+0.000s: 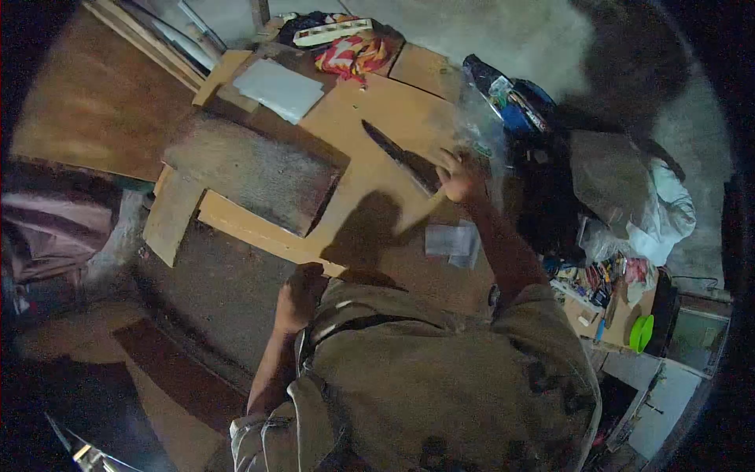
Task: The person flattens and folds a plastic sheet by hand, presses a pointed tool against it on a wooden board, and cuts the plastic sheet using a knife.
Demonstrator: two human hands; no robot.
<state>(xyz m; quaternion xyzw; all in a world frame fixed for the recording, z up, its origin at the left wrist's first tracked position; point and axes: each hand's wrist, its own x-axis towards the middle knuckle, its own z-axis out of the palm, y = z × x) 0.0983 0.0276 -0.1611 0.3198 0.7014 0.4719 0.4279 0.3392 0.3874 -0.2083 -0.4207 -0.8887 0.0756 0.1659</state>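
A long, dark, knife-like blade (387, 149) lies slantwise on the tan table board (338, 110). My right hand (458, 179) is beside its lower end, with the fingers partly stretched and apart. Whether a fingertip touches the blade, I cannot tell. My left hand (301, 296) is closed at the near edge of the table, close to my clothing. What its fingers hold, if anything, is hidden. To the left of the blade rests a thick, worn wooden board (255, 169). A small clear plastic packet (452, 241) lies near my right forearm.
White sheets (279, 88) lie at the back, near a red and yellow cloth (351, 57) and a pale power strip (333, 32). Dark bags stand on the right. Lower right are small tools and a green ring (641, 333). Wooden panels (86, 102) lean at left.
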